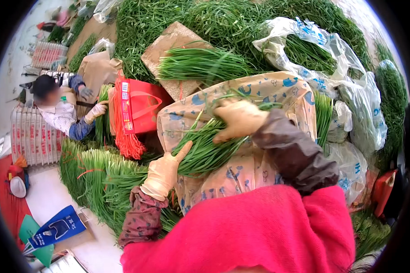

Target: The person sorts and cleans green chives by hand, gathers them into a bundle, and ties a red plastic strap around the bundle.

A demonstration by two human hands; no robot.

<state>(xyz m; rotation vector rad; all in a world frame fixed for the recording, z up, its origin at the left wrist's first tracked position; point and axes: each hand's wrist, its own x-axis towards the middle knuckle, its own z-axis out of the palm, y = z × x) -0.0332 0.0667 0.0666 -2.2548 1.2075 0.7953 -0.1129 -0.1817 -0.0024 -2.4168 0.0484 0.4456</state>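
A bunch of garlic chives (209, 152) lies across my lap on a beige cloth (282, 91) with blue prints. My gloved left hand (164, 172) grips the bunch at its left end, thumb stretched along the top and the other fingers hidden beneath. Over the bunch's upper right side is my gloved right hand (241, 120), blurred by motion. Its thumb is against the blades, and a few loose blades show around its fingers; whether it grips them is unclear. Another chive bunch (200, 64) rests on a board (168, 38) ahead.
Loose chives (232, 20) are heaped at the back. Tied bunches (102, 168) stand at left. Red ties (128, 142) hang from a red bag (143, 107). A co-worker (59, 107) sits at left, gloved hand on chives. Plastic bags (364, 109) line the right.
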